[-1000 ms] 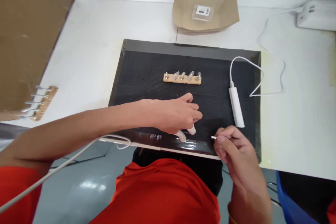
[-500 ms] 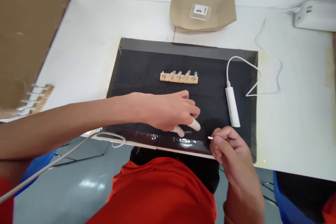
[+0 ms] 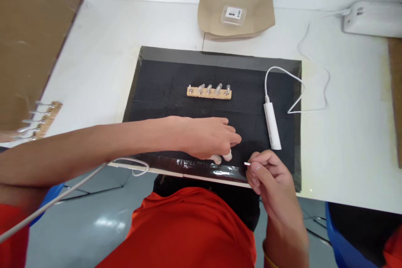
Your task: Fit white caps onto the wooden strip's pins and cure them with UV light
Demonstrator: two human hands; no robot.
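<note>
Fingers (image 3: 228, 156) of the left hand (image 3: 205, 136) have drawn together, contents hidden, the apparent pickup next needing a fine pinch; the right hand (image 3: 271, 173) holds a silvery pin (image 3: 247, 163).

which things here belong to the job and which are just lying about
Likely in use: small rod in right hand, finger covers on left hand, tan strip, black mat.

Likely lying about: white gadget, paper tray, plastic box, power strip, other tan strip.

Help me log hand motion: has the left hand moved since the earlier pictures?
Yes, the left hand has shifted slightly rightward, judged against the wooden strip.
</note>
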